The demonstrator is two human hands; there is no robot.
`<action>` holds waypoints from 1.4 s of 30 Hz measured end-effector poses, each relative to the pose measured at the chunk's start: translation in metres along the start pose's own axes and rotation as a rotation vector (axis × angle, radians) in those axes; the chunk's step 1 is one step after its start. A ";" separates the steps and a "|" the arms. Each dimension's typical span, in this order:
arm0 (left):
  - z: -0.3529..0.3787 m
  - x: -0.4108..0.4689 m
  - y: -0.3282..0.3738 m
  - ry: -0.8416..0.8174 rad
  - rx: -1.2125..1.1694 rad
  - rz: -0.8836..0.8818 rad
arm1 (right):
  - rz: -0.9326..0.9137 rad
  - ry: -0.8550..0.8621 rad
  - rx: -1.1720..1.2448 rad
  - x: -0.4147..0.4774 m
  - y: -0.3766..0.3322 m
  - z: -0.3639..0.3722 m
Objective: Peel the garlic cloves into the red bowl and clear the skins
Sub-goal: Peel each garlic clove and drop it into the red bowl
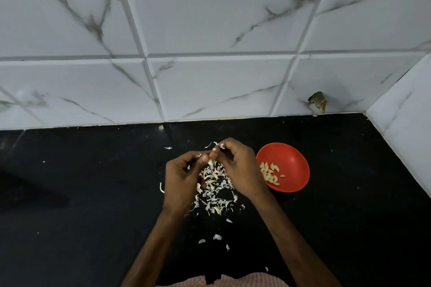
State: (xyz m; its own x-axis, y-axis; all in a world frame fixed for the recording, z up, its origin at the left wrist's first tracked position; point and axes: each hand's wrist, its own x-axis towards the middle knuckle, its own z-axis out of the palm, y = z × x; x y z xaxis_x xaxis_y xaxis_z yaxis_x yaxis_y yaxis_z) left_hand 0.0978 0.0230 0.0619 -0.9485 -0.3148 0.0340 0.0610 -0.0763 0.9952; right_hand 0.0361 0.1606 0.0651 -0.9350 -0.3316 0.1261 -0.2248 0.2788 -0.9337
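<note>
Head view shows your left hand (182, 177) and right hand (238, 165) pinching one garlic clove (210, 162) between curled fingertips above the skins (214, 193), presumably so scraps fall there, the red bowl (295, 161) just right holding peeled cloves (269, 173).

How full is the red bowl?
Mostly empty: the red bowl holds a small pile of peeled cloves; the rest is bare.
</note>
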 end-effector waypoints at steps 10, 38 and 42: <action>-0.003 -0.001 -0.012 0.025 -0.092 -0.062 | -0.027 0.212 0.339 -0.002 0.012 0.002; 0.017 0.029 -0.072 0.072 -0.107 -0.187 | 0.246 -0.081 -0.370 -0.003 0.103 0.022; 0.045 0.026 -0.076 -0.073 -0.070 -0.137 | 0.528 0.137 0.682 -0.021 0.097 0.016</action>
State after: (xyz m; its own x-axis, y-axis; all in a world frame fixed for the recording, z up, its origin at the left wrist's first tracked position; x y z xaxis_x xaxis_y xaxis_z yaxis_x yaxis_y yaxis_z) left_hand 0.0544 0.0628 -0.0089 -0.9693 -0.2279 -0.0921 -0.0510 -0.1803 0.9823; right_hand 0.0380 0.1801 -0.0340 -0.9052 -0.1877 -0.3814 0.4195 -0.2491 -0.8729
